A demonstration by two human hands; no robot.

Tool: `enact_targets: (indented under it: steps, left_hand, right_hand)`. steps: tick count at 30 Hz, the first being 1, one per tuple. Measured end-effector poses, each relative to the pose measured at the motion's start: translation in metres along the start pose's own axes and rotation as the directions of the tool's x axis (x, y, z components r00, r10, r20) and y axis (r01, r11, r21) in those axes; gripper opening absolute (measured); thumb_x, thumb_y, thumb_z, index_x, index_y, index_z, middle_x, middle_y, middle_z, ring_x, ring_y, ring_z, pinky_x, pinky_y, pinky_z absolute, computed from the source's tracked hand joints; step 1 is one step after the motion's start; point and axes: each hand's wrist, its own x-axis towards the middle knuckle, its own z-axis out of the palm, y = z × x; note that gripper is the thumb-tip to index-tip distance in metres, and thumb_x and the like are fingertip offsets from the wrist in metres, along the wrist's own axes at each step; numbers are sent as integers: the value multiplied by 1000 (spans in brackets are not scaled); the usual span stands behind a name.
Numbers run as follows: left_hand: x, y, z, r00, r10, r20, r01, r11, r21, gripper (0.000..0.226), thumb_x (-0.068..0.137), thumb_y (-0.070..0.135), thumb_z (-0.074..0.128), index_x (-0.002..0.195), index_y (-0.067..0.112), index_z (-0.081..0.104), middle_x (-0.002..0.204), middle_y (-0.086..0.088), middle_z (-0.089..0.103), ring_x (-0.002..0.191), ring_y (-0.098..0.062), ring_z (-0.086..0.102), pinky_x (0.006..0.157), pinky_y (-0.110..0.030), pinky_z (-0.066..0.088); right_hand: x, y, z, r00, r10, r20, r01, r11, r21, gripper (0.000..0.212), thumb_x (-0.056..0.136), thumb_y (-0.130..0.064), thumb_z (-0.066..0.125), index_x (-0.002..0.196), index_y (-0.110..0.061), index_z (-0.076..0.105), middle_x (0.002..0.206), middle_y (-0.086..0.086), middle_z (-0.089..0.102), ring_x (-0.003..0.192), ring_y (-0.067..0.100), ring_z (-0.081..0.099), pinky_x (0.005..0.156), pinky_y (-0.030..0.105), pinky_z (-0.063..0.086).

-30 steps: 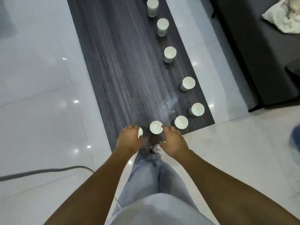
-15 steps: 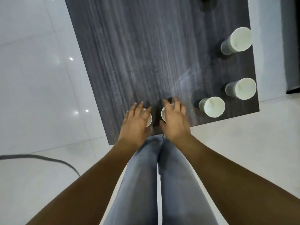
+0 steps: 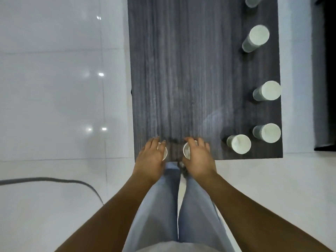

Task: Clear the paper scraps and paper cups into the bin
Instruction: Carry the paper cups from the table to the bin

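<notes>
Two white paper cups stand at the near edge of the dark wood table [image 3: 190, 70]. My left hand [image 3: 150, 157] covers the left cup [image 3: 164, 152], fingers curled round it. My right hand [image 3: 199, 157] grips the right cup [image 3: 187, 151] from its right side. Several more paper cups stand along the table's right side: one near the front [image 3: 239, 144], one at the corner [image 3: 267, 132], one further back [image 3: 268, 90], another beyond [image 3: 256, 38]. No bin or paper scraps are in view.
Glossy white floor tiles [image 3: 54, 106] surround the table. A grey cable [image 3: 54, 180] curves across the floor at the left. A dark piece of furniture [image 3: 327, 88] stands off the table's right side. My legs in light jeans [image 3: 172, 206] are against the table's near edge.
The view has closed in on the table's near end. Both hands have settled further over the two nearest cups and closed round them.
</notes>
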Motion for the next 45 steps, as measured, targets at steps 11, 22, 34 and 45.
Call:
enact_targets:
  steps: [11,22,34,45]
  left_hand:
    - [-125,18,-74,925,-291,-246,232,942,-244,59,87,28,62,140,22,37,141,1,40,129,-18,38,94,-30,44]
    - [-280,-18,-49,642,-714,-277,500,665,-555,57,86,31,58,139,21,39,137,5,41,126,-16,36,83,-29,44]
    - [-491,-106,59,241,-968,-69,554,195,-809,54,86,32,57,136,20,41,134,5,41,125,-17,37,85,-35,48]
    - [-686,-212,154,10,-998,62,514,-48,-856,57,87,33,58,139,20,39,137,4,40,128,-16,35,88,-35,47]
  right_hand:
    - [-84,-67,-67,931,-363,47,365,914,-175,55,87,-23,65,136,-23,39,135,2,38,125,25,35,96,36,41]
    - [-175,-161,-24,718,-629,298,695,618,-367,50,85,-27,64,130,-20,43,130,5,45,117,26,42,93,35,45]
    - [-315,-276,161,383,-697,606,910,174,-376,51,80,-25,66,126,-21,45,120,3,47,110,23,45,80,32,47]
    - [-467,-368,361,137,-655,743,968,-69,-239,52,80,-26,68,126,-23,46,118,1,48,111,22,45,81,33,49]
